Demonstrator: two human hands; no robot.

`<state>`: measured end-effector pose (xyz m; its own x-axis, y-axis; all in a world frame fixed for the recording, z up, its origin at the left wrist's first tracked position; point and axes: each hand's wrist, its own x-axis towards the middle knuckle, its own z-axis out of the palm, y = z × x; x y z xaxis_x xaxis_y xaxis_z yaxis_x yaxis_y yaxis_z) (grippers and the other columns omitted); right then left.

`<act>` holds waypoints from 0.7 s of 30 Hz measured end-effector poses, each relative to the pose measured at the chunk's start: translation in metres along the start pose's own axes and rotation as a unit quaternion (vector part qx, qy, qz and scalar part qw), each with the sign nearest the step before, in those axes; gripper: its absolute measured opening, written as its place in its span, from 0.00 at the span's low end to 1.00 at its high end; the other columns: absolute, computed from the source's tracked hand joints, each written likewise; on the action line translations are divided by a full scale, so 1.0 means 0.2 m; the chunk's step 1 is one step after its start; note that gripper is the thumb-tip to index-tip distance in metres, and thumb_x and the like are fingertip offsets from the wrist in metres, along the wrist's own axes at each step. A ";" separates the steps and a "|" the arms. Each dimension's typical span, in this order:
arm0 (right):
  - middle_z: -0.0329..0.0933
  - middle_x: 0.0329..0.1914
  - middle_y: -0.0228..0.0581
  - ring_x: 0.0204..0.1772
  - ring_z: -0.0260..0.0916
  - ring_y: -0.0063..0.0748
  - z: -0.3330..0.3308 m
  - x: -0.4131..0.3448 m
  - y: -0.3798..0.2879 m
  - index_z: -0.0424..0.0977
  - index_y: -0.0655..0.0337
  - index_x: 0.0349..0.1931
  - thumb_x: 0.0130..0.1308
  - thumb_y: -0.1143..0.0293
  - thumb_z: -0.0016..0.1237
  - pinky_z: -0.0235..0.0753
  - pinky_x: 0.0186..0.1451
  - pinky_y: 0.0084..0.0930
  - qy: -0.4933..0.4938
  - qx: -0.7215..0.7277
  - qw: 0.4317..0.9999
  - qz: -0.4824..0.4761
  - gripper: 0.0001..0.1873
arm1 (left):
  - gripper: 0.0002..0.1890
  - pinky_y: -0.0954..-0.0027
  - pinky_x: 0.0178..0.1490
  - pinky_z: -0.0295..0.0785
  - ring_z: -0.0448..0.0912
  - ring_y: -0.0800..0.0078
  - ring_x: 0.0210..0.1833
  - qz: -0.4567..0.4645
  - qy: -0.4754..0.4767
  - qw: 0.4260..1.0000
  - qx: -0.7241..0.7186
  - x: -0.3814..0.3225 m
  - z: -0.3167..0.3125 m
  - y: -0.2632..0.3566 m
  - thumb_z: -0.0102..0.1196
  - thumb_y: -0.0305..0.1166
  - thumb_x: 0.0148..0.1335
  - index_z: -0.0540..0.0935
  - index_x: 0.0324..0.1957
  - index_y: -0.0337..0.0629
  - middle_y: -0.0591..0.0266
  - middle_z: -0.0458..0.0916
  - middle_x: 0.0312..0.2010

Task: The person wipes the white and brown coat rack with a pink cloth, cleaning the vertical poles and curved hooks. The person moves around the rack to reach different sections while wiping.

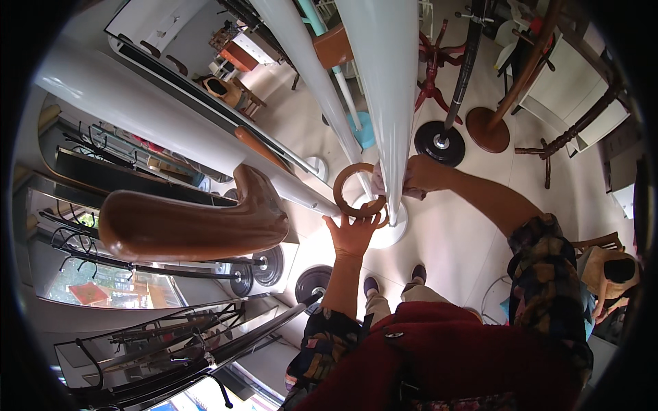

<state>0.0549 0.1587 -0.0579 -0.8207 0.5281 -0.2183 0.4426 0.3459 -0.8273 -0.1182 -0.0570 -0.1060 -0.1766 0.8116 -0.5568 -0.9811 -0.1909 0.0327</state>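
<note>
My left hand (354, 234) reaches up to a brown ring (340, 198), likely wooden, with its fingers at the ring's lower edge. The ring sits among white poles that rise from a round white base (393, 237). My right hand (425, 173) presses a pale pink cloth (414, 193) against the thick white pole (391, 128). Part of the cloth shows on the pole's other side. A large brown hook-shaped peg (195, 223) juts out close to the camera at left, beside another white pole (154, 118).
Stands with a black weighted base (440, 144), a brown disc base (488, 129) and a light-blue base (361, 129) surround the poles. Mirrors (113, 272) line the left side. A black coat rack (231, 352) leans in at lower left. A wooden chair (609, 267) stands at right.
</note>
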 end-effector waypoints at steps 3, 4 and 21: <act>0.86 0.31 0.40 0.27 0.81 0.28 -0.16 0.09 -0.03 0.85 0.56 0.47 0.53 0.72 0.61 0.81 0.29 0.29 -0.061 -0.049 0.996 0.047 0.19 | 0.51 0.34 0.79 0.51 0.56 0.45 0.78 -0.004 -0.010 1.000 0.004 0.00 0.00 0.00 0.44 0.80 0.59 0.58 0.77 0.62 0.48 0.54 0.74; 0.85 0.30 0.41 0.27 0.81 0.25 -0.19 0.14 -0.03 0.84 0.57 0.52 0.53 0.72 0.61 0.82 0.29 0.28 -0.036 0.004 0.998 0.056 0.22 | 0.52 0.34 0.79 0.51 0.56 0.45 0.78 0.001 0.004 1.000 0.012 0.00 0.00 0.00 0.44 0.80 0.59 0.58 0.77 0.61 0.48 0.54 0.75; 0.82 0.29 0.43 0.29 0.79 0.30 0.20 -0.41 0.23 0.82 0.67 0.38 0.61 0.64 0.62 0.79 0.34 0.30 0.076 0.029 0.980 0.183 0.14 | 0.51 0.36 0.81 0.46 0.47 0.50 0.82 -0.025 -0.014 0.998 0.053 0.05 -0.12 0.06 0.39 0.80 0.61 0.52 0.79 0.64 0.53 0.48 0.79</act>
<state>0.1282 0.0998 -0.0994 -0.5452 0.7195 -0.4301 0.6724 0.0690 -0.7370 -0.1302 -0.0643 -0.1300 -0.1280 0.8340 -0.5367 -0.9913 -0.0913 0.0946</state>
